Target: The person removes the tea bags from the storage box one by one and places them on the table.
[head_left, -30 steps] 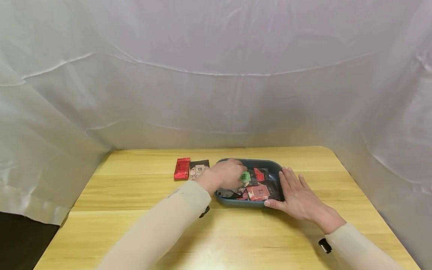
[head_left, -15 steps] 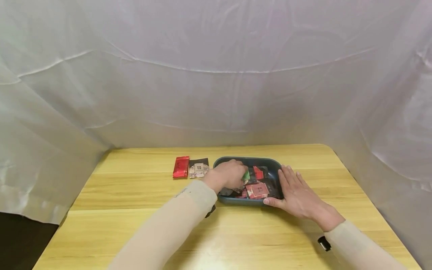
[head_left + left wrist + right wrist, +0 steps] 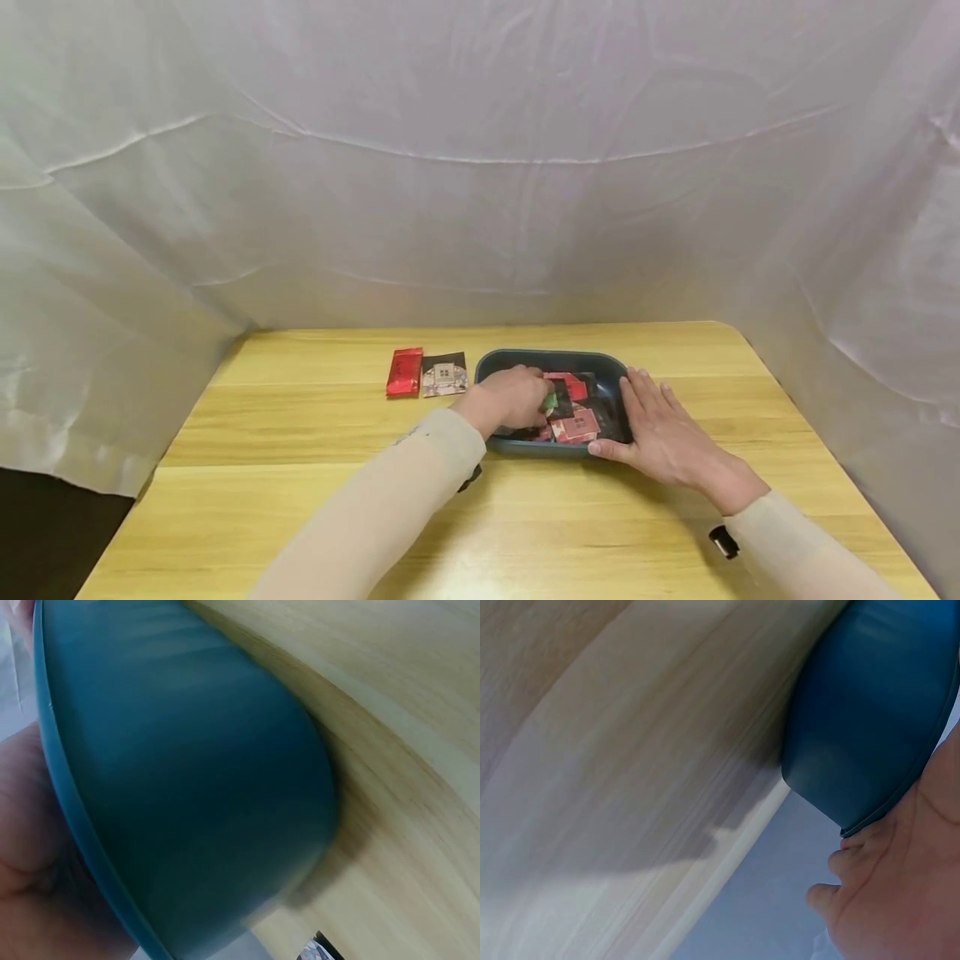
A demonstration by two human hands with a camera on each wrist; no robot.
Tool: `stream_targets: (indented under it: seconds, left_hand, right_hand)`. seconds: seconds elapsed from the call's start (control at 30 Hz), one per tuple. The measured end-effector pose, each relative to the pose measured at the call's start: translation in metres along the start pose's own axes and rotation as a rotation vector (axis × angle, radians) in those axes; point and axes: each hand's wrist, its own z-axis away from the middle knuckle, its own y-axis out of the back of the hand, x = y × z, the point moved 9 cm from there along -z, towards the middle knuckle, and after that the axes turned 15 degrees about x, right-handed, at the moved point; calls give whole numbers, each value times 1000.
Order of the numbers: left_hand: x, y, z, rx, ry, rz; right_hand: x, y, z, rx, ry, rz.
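A dark blue tray [image 3: 534, 449] on the table holds several flat packets. My left hand [image 3: 512, 395] reaches over its left side, and its curled fingers pinch a dark packet with a green label [image 3: 551, 402]; the fingertips are partly hidden. Beside that lie a red-labelled packet [image 3: 576, 386] and a pink-labelled packet [image 3: 577, 423]. My right hand [image 3: 663, 433] rests against the tray's right end, fingers straight along the rim and thumb at the front corner. In the left wrist view, the tray's outer wall [image 3: 202, 765] hides the fingers.
Left of the tray, a shiny red packet [image 3: 405, 372] and a black packet with a pale label [image 3: 444, 374] lie side by side on the wooden table [image 3: 300, 425]. Grey cloth [image 3: 480, 225] hangs behind and at both sides.
Inside the tray, the green-labelled packet has shifted slightly toward the front with my left hand, and more of the red-labelled packet shows. My right hand has stayed at the rim.
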Motion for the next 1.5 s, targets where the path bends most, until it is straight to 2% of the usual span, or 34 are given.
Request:
stream_targets:
  seconds: [0.27, 0.5, 0.67, 0.8, 1.23, 1.5]
  left_hand:
    - [-8, 1, 4, -10, 65, 109]
    - [-16, -1, 7, -16, 85, 96]
    - [-21, -4, 9, -50, 113, 98]
    - [-23, -5, 10, -55, 126, 69]
    - [-13, -3, 4, 8, 103, -1]
    - [-16, 8, 6, 57, 78, -86]
  right_hand:
    - [1, 0, 0, 1, -5, -4]
    - [1, 0, 0, -1, -14, -20]
    - [0, 0, 0, -2, -15, -26]
    - [1, -1, 1, -2, -15, -26]
    - [0, -1, 1, -5, -19, -33]
    - [2, -1, 1, -1, -12, -24]
